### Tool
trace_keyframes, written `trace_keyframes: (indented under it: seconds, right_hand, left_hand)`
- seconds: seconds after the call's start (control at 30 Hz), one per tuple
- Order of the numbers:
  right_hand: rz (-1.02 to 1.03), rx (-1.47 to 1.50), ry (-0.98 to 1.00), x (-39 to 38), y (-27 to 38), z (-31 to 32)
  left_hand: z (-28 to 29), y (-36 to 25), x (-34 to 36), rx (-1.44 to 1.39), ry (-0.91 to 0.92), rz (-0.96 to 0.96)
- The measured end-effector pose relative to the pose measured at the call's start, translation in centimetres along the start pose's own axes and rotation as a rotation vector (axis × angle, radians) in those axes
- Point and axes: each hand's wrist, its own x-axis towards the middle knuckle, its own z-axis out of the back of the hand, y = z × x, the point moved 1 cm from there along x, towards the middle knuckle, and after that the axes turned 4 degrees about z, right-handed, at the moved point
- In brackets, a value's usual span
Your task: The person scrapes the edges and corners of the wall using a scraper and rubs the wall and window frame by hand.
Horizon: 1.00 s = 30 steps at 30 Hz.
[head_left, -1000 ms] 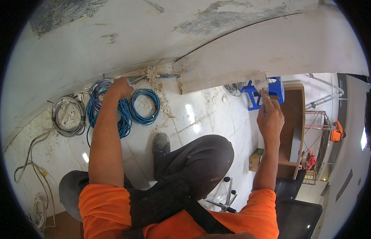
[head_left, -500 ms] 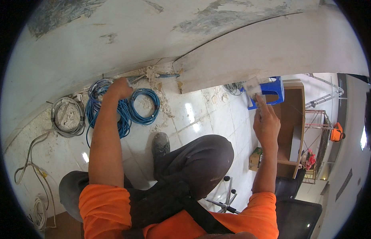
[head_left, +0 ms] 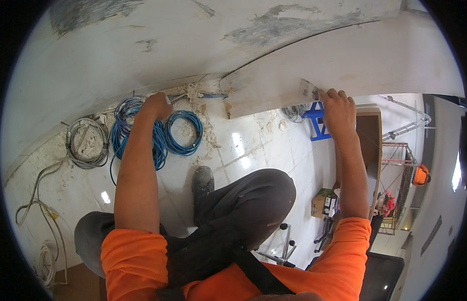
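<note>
My right hand (head_left: pixel 338 113) grips a putty knife (head_left: pixel 309 89), its flat, stained blade against the pale curved panel (head_left: pixel 273 75) near the lower edge. My left hand (head_left: pixel 156 106) is closed at the foot of the wall, just above the coils of blue cable (head_left: pixel 183 148), around something pale that I cannot make out. A grey cable coil (head_left: pixel 88 160) lies further left on the tiled floor, among crumbs of plaster (head_left: pixel 208 128). My left forearm hides part of the blue cables.
Loose pale cables (head_left: pixel 45 261) lie at lower left. To the right are a blue plastic stool (head_left: pixel 313 125), a brown cabinet (head_left: pixel 369 125), a cardboard box (head_left: pixel 321 203), black chairs (head_left: pixel 381 276), an aluminium ladder (head_left: pixel 414 120) and scaffolding with something orange (head_left: pixel 420 174). My bent knee sits low in the middle.
My right hand has risen with the putty knife from in front of the blue stool to the panel above, its fingers now bent over the handle. My left hand has barely moved.
</note>
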Motion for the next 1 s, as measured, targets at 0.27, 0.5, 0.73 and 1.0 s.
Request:
trace_keyframes:
  seconds: [0.27,0.5,0.73,1.0]
  right_hand:
    - [-0.007,-0.188,0.139,0.9,-4.0,5.1]
    - [-0.194,-0.238,0.233,-0.7,-7.3,12.1]
    - [-0.367,0.285,-0.078,-4.9,-6.5,6.8]
    - [-0.705,2.419,-0.127,-9.7,6.5,-5.9]
  left_hand:
    - [-0.2,-0.6,-0.6,-0.049,-0.064,-0.002]
    - [-0.2,-0.8,-0.4,-0.064,-0.03,0.009]
    - [0.9,-0.3,-1.3,-0.082,-0.028,0.04]
    - [0.1,-0.1,-1.5,-0.073,-0.012,0.005]
